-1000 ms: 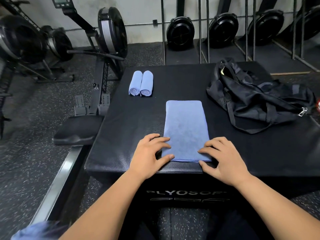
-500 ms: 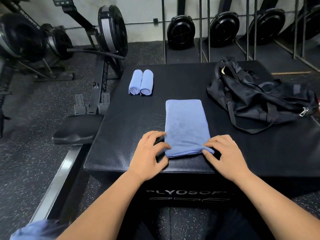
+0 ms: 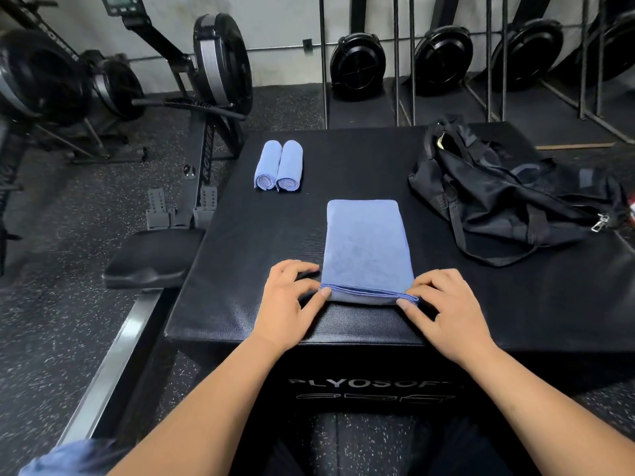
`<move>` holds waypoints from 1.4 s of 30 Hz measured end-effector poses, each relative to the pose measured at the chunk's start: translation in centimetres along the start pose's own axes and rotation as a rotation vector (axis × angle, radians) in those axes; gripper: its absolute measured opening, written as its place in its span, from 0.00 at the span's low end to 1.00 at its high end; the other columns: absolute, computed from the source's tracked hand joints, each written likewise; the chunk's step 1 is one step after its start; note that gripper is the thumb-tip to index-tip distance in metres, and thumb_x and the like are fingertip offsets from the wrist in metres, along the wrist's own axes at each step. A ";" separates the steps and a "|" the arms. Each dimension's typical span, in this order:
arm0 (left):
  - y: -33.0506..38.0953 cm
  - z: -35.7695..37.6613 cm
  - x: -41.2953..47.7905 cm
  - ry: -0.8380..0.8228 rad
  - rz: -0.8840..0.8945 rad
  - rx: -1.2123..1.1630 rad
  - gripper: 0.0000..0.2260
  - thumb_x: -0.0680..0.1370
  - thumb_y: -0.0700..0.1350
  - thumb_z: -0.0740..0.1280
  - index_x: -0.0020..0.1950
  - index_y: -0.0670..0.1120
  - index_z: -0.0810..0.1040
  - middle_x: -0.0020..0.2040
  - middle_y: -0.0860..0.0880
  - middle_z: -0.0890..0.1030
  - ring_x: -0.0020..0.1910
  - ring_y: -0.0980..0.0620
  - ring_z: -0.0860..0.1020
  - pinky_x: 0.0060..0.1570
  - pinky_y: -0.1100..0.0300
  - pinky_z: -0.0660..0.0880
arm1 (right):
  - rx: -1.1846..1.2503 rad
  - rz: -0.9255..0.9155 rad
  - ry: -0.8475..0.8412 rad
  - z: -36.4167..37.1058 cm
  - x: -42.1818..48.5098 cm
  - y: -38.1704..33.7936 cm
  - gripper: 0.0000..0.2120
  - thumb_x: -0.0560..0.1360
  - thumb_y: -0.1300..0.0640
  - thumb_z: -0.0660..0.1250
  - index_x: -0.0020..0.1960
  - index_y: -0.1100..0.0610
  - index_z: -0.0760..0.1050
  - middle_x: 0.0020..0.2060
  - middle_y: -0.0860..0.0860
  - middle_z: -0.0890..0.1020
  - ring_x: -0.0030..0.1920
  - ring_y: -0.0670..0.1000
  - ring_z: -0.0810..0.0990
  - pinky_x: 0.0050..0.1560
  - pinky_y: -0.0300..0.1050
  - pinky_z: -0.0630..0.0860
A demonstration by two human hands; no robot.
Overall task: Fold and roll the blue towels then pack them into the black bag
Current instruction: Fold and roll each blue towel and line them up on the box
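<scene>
Folded blue towel (image 3: 367, 242) was laid on surface (image 3: 343, 159) | its near edge was pinched by left hand (image 3: 288, 298) and right hand (image 3: 446, 312)

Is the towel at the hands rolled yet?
Barely: towel lies flat, near edge turned over, pinched by left hand and right hand.
</scene>
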State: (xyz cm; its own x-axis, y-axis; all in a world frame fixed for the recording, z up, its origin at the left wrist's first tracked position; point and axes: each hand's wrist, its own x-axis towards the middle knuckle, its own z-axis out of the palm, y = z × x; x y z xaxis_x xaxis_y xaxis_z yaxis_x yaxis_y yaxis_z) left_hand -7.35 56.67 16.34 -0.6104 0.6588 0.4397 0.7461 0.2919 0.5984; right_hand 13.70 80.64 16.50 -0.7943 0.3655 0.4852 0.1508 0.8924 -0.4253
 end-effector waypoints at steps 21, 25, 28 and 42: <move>0.5 -0.2 0.0 0.011 -0.011 0.020 0.04 0.77 0.50 0.77 0.50 0.58 0.86 0.62 0.60 0.78 0.67 0.53 0.71 0.69 0.49 0.68 | -0.032 0.144 0.021 -0.4 0.1 -0.7 0.03 0.76 0.50 0.77 0.49 0.46 0.86 0.48 0.42 0.73 0.50 0.49 0.71 0.46 0.48 0.73; 0.6 0.1 -0.1 0.073 0.039 0.106 0.03 0.79 0.52 0.76 0.51 0.57 0.88 0.59 0.58 0.79 0.65 0.52 0.73 0.66 0.49 0.69 | -0.130 0.094 0.074 0.2 -0.2 -0.4 0.06 0.80 0.48 0.72 0.50 0.48 0.87 0.48 0.44 0.75 0.50 0.52 0.73 0.47 0.54 0.72; 0.6 0.3 -0.2 0.091 0.057 0.125 0.05 0.79 0.54 0.75 0.52 0.57 0.88 0.60 0.57 0.80 0.65 0.50 0.73 0.66 0.47 0.70 | -0.135 0.049 0.087 0.1 -0.3 -0.5 0.08 0.76 0.48 0.73 0.50 0.49 0.87 0.48 0.45 0.77 0.50 0.54 0.75 0.47 0.53 0.71; -0.2 0.4 0.1 0.004 -0.071 0.074 0.09 0.79 0.58 0.70 0.55 0.58 0.87 0.65 0.58 0.78 0.72 0.50 0.68 0.74 0.49 0.65 | -0.045 0.216 0.014 0.0 0.5 0.0 0.08 0.75 0.50 0.77 0.54 0.48 0.86 0.53 0.42 0.75 0.54 0.51 0.71 0.56 0.56 0.74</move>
State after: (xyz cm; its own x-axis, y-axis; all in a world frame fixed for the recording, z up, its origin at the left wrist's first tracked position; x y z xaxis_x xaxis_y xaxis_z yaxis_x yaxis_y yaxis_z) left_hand -7.42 56.98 15.96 -0.6631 0.6322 0.4009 0.7187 0.3879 0.5771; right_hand 13.30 80.80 16.73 -0.7328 0.5526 0.3970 0.3427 0.8038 -0.4863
